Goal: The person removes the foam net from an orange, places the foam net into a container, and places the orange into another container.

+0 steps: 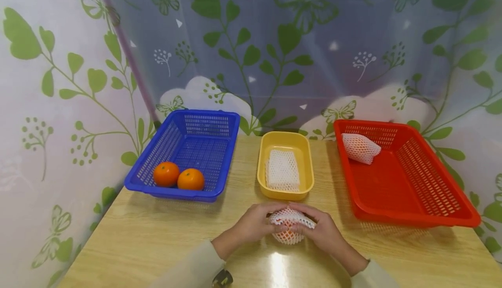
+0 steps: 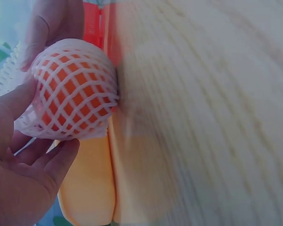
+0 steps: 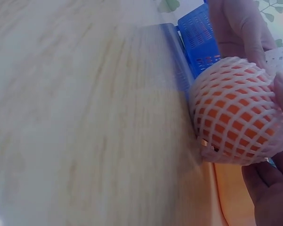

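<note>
An orange in a white foam net (image 1: 288, 236) sits low over the table's front middle, between both hands. My left hand (image 1: 256, 223) holds its left side, thumb on the net and fingers curled behind. From the other side my right hand (image 1: 322, 231) grips the net too, thumb pressed near its upper edge. The left wrist view shows orange peel through the mesh of the netted fruit (image 2: 78, 94), with fingertips at its underside. In the right wrist view the net (image 3: 236, 113) covers the near side, and its loose end stands out past the thumb.
Beyond the hands stands a yellow tray (image 1: 263, 166) with white foam nets (image 1: 283, 170) in it. A blue basket (image 1: 133, 182) at left holds two bare oranges (image 1: 178, 177). The red basket (image 1: 392, 188) at right holds a netted fruit (image 1: 358, 147). A patterned curtain (image 1: 251, 52) hangs behind.
</note>
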Demonstrator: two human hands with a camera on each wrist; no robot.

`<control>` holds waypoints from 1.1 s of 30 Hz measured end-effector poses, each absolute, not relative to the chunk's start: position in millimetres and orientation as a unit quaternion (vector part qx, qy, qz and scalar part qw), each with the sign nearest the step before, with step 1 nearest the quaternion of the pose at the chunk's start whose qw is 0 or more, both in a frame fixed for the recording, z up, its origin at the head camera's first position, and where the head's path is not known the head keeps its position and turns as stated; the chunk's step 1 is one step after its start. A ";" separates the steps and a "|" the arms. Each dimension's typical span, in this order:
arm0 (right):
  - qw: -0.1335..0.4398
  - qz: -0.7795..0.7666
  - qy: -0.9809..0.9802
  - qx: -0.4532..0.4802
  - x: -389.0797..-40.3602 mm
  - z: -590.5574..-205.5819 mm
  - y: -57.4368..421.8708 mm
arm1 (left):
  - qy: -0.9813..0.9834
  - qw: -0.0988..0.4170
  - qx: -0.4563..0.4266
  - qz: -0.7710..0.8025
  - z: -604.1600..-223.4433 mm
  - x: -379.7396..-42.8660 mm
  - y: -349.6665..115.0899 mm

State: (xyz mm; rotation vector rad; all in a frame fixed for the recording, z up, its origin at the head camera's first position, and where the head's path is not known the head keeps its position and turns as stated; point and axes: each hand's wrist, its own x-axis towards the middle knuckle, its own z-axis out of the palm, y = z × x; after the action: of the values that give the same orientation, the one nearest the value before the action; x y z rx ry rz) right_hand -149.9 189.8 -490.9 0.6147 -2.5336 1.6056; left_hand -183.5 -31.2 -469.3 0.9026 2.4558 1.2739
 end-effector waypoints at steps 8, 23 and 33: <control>0.020 0.508 -0.835 0.212 -149.5 -495.5 189.0 | 0.853 0.082 0.291 0.426 -466.5 -182.3 -31.6; -0.006 0.500 -0.842 0.201 -151.7 -491.2 188.6 | 0.863 0.079 0.275 0.416 -463.6 -183.1 -31.8; -0.016 0.518 -0.833 0.195 -153.8 -489.3 191.6 | 0.824 0.111 0.308 0.462 -464.7 -184.4 -33.5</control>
State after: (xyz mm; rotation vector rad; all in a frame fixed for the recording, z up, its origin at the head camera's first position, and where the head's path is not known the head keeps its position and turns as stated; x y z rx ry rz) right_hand -153.8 191.6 -489.3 0.6177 -2.6447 1.6435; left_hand -184.4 -33.5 -464.7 0.9042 2.4222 1.3568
